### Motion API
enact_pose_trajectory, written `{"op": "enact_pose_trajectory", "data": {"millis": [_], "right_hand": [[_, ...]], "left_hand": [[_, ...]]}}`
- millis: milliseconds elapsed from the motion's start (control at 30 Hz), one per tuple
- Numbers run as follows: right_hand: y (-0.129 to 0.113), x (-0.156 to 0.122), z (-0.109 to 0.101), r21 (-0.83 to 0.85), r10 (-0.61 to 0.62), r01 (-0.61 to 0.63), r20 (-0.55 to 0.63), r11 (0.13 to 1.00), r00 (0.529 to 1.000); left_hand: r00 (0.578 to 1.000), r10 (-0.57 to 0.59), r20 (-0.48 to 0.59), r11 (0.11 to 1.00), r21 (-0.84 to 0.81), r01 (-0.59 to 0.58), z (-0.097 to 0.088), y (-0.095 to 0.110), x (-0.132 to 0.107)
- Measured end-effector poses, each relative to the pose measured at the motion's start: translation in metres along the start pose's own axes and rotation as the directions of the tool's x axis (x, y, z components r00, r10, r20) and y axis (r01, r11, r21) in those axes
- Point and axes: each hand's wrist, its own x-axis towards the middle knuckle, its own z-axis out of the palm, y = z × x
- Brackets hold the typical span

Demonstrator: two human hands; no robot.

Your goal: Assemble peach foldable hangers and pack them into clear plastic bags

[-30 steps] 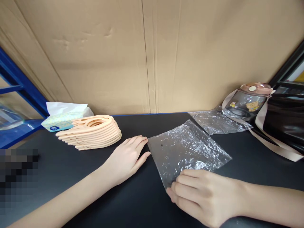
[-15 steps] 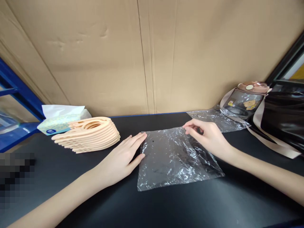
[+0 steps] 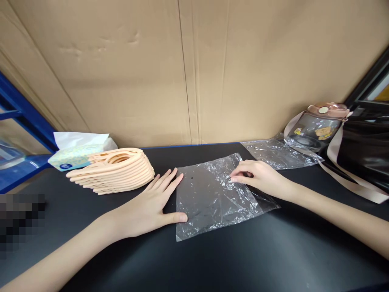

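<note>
A clear crinkled plastic bag [image 3: 212,198] lies flat on the black table [image 3: 212,259] in the middle. My left hand [image 3: 152,205] rests flat beside the bag's left edge, fingers spread, thumb tip touching the edge. My right hand [image 3: 258,176] lies on the bag's upper right part, its fingertips pressed together on the plastic near the middle. A stack of peach-coloured plastic hangers [image 3: 114,170] sits to the left of my left hand.
A tissue pack [image 3: 77,152] lies behind the hangers. More clear plastic bags [image 3: 279,154] lie at the back right, beside a pink-lidded bottle [image 3: 319,125] and a black bag with a beige strap [image 3: 361,154]. A cardboard wall [image 3: 194,69] closes the back; a blue rack [image 3: 18,117] stands left.
My right hand went from the bag's near corner to its far edge, then slid left onto the plastic. The bag turned squarer to me. My left hand spread out at its left edge.
</note>
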Motion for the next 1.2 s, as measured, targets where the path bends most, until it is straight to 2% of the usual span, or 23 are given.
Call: {"op": "enact_pose_trajectory", "data": {"millis": [167, 267, 400, 567, 700, 767, 900, 1033, 1200], "right_hand": [[-0.004, -0.004, 0.0, 0.035, -0.269, 0.267, 0.096, 0.963, 0.958], [-0.01, -0.009, 0.005, -0.01, -0.359, 0.364, 0.144, 0.931, 0.922], [-0.018, -0.015, 0.014, -0.021, -0.446, 0.461, 0.223, 0.887, 0.867], [-0.022, -0.019, 0.016, -0.006, -0.397, 0.417, 0.293, 0.909, 0.87], [-0.022, -0.02, 0.016, -0.01, -0.381, 0.403, 0.304, 0.915, 0.873], [-0.021, -0.02, 0.017, -0.011, -0.389, 0.41, 0.294, 0.912, 0.873], [-0.02, -0.021, 0.02, -0.021, -0.424, 0.444, 0.257, 0.896, 0.868], [-0.017, -0.022, 0.021, -0.028, -0.448, 0.468, 0.247, 0.883, 0.859], [-0.014, -0.021, 0.024, -0.016, -0.44, 0.458, 0.247, 0.889, 0.863]], "left_hand": [[0.991, 0.122, -0.046, 0.993, 0.009, -0.122, 0.004, -0.005, 0.001], [0.983, 0.17, -0.069, 0.985, 0.008, -0.17, 0.003, -0.003, 0.002], [0.986, 0.159, -0.059, 0.987, -0.01, -0.16, 0.001, 0.002, 0.001], [0.988, 0.148, -0.031, 0.989, -0.019, -0.149, -0.002, 0.003, 0.0], [0.995, 0.098, 0.014, 0.995, -0.034, -0.097, -0.002, 0.003, -0.001], [0.994, 0.111, -0.017, 0.993, -0.042, -0.112, 0.001, 0.0, -0.001], [0.969, 0.215, -0.118, 0.975, -0.034, -0.22, 0.011, -0.01, 0.001], [0.965, 0.227, -0.133, 0.972, -0.028, -0.232, 0.018, -0.015, 0.002], [0.951, 0.233, -0.204, 0.97, -0.025, -0.243, 0.018, -0.015, 0.003]]}}
